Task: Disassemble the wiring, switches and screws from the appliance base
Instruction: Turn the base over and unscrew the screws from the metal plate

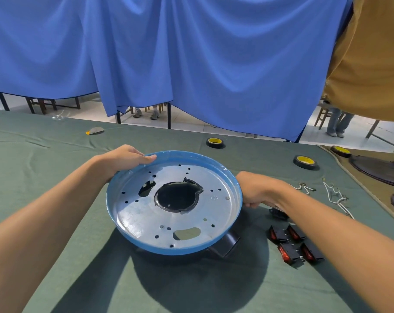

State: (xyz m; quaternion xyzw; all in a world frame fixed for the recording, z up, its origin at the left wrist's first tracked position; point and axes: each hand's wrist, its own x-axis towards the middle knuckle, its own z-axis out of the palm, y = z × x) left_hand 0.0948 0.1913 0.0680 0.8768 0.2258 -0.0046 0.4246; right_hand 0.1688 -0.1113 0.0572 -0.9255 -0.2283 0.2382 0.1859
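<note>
I have both hands on the round blue metal appliance base with the shiny silver inside point(214, 213), in the middle of the green cloth table point(56, 154). My left hand point(126, 158) grips the far left rim of the base, fingers curled over the edge. My right hand point(254, 188) grips the right rim, fingers tucked under it. I cannot tell if the base rests on the cloth or is lifted a bit. I think most of the job is done. To the right of the base lie four black switches with red buttons point(295, 245), and farther right lie thin white wires point(336, 195). Inside the base I see many bare holes and a big dark hole in the middle. One small silver screw point(227, 198) sits on the right side of the base, so I think that one is left. I cannot see under the base, so more may hide there. There is open cloth to the left of the base and in front of it. The right side is tight, with the switches close by. Behind the base sit two black tape rolls with yellow middles point(215, 143), well apart from it.
</note>
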